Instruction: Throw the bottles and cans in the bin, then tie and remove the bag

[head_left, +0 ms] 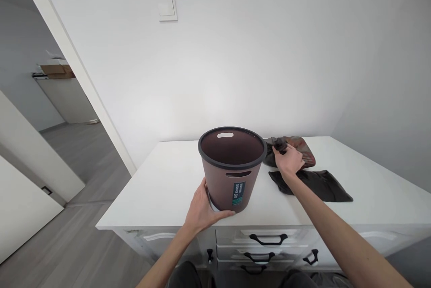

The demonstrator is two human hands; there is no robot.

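Note:
A brownish-mauve garbage bin with a dark rim stands on the white cabinet top, its inside bare. My left hand grips its lower left side, thumb along the base and fingers partly hidden behind. To the right, my right hand pinches the bunched top of a full black plastic garbage bag, through which reddish contents show. Nearer me, beside that hand, lies a flat folded black plastic bag.
The white cabinet top has drawers with black handles below its front edge. A wall with a light switch rises behind. On the left, a doorway leads to a room with a cardboard box.

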